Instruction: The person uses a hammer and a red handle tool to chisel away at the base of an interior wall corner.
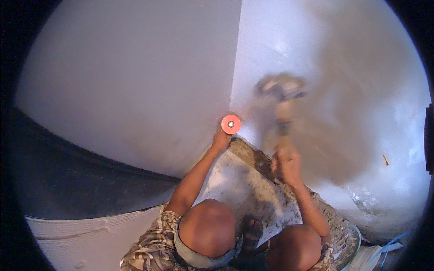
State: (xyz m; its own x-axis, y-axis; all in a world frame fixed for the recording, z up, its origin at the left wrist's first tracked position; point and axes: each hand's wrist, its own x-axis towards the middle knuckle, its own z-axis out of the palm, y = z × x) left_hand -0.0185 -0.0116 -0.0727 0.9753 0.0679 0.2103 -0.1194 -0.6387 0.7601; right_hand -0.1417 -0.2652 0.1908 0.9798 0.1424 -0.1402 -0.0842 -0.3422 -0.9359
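My left hand (221, 141) is closed around a chisel (231, 124) with a round orange hand guard. The guard faces up and hides the fingers and most of the shaft; the chisel's metal end shows at its centre. It stands low in the corner where two walls meet. My right hand (286, 165) grips the lower end of a hammer handle. The hammer (284, 110) is raised to the right of the chisel, apart from it, its head smeared by motion. Below the chisel, a rough broken strip (258, 163) runs along the foot of the right wall.
A smooth grey wall (135, 81) rises on the left, with a dark band (90, 176) at its base. The paler right wall (389, 131) carries my shadow. My bent knees and a sandalled foot (252, 230) are below. Blue cord (393, 244) lies at lower right beside a curved rim.
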